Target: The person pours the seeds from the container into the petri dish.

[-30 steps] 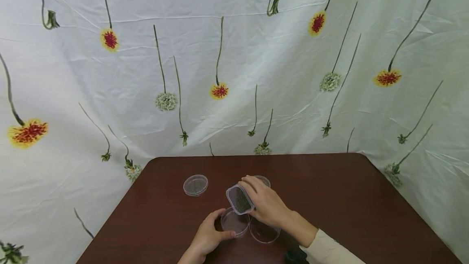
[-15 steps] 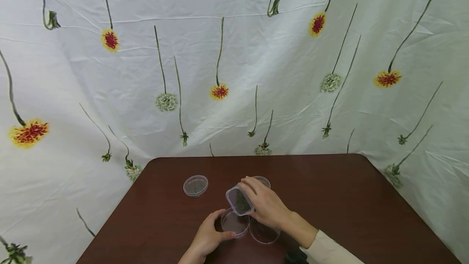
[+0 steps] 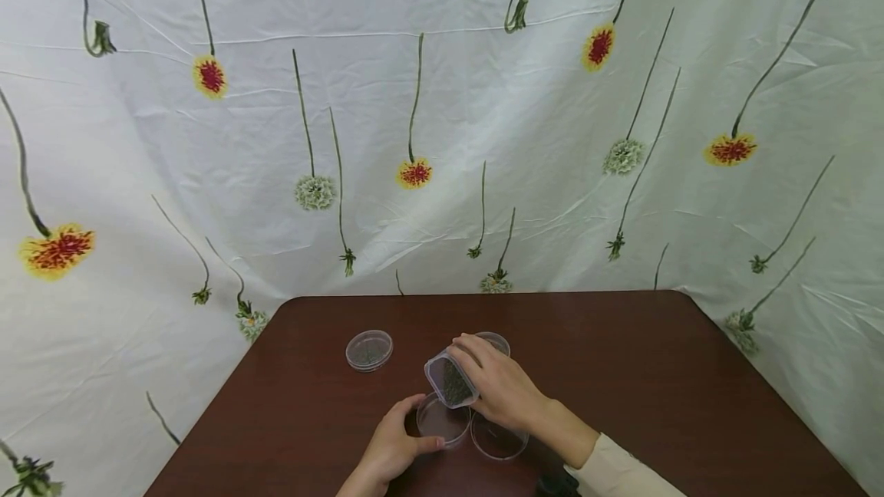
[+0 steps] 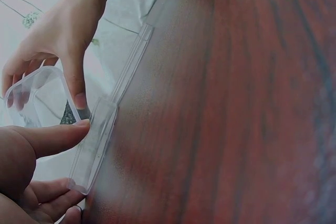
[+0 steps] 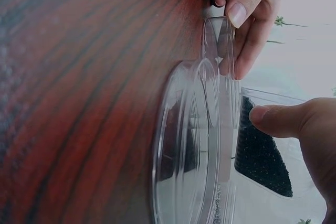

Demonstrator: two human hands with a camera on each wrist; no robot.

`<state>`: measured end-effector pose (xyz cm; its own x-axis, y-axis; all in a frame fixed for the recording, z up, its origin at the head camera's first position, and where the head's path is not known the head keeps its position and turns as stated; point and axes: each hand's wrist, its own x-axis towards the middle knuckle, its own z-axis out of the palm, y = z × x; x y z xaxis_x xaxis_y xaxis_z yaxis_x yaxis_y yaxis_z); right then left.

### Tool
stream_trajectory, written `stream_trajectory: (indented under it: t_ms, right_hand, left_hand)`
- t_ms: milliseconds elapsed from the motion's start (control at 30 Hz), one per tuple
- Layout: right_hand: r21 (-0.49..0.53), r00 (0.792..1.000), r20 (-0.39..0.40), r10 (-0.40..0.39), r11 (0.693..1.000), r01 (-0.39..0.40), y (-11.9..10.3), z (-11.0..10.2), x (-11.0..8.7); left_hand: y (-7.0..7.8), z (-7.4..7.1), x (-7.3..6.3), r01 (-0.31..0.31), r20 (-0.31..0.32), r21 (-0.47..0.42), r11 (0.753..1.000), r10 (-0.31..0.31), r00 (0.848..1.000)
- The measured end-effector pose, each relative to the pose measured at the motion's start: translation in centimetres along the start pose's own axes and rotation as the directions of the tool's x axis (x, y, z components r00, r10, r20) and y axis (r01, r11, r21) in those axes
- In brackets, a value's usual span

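My left hand (image 3: 392,442) grips a clear round petri dish (image 3: 442,422) from its left side, thumb and fingers at opposite parts of the rim. Close above that dish, my right hand (image 3: 507,386) holds a clear plastic tub (image 3: 433,368) tilted, its open mouth toward the left. Dark fine granules (image 5: 260,156) lie against the tub's lower side in the right wrist view, where the right thumb presses on the wall. The left wrist view shows the tub (image 4: 65,85) with its rim just over the dish (image 4: 93,153). The right hand's far fingers are partly hidden behind the tub.
Another clear round dish part (image 3: 499,439) lies directly right of the held dish. A petri dish (image 3: 369,351) stands at the back left, another (image 3: 499,340) behind the right hand. A dark object (image 3: 558,483) sits by the right sleeve. A flowered cloth (image 3: 442,121) hangs behind the brown table (image 3: 304,405).
The tub has tipped very slightly farther toward the left, its upper corner a little lower. Both hands otherwise stay in place, and the dishes have not moved.
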<state>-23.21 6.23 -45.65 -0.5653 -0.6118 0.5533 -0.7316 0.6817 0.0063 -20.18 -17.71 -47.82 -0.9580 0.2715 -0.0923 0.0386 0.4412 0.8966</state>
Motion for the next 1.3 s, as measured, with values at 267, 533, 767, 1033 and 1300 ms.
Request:
stream_trajectory:
  t_ms: [267,533,767,1033,1300]
  right_hand:
    - [-0.007,1.000,0.005,-0.029,1.000,0.029,0.03,0.05,-0.02]
    - [0.001,0.999,0.020,-0.027,1.000,0.027,-0.06,-0.20,0.00]
    - [0.004,0.999,0.006,-0.038,0.999,0.038,0.16,-0.12,-0.09]
    - [0.001,0.999,0.006,-0.046,0.999,0.046,0.31,0.02,-0.12]
    - [-0.009,0.999,0.017,-0.045,0.999,0.046,0.26,-0.06,-0.07]
  left_hand:
    - [-0.07,0.01,0.00,0.002,0.003,-0.013,1.000,-0.002,1.000]
    - [-0.12,-0.02,0.05,0.001,0.007,-0.016,1.000,-0.001,1.000]
    - [-0.07,-0.10,0.09,0.006,0.009,-0.009,1.000,-0.006,1.000]
    - [-0.06,-0.13,0.03,0.006,0.016,-0.012,1.000,-0.006,1.000]
    - [-0.08,-0.11,0.06,0.007,0.019,-0.010,1.000,-0.006,1.000]
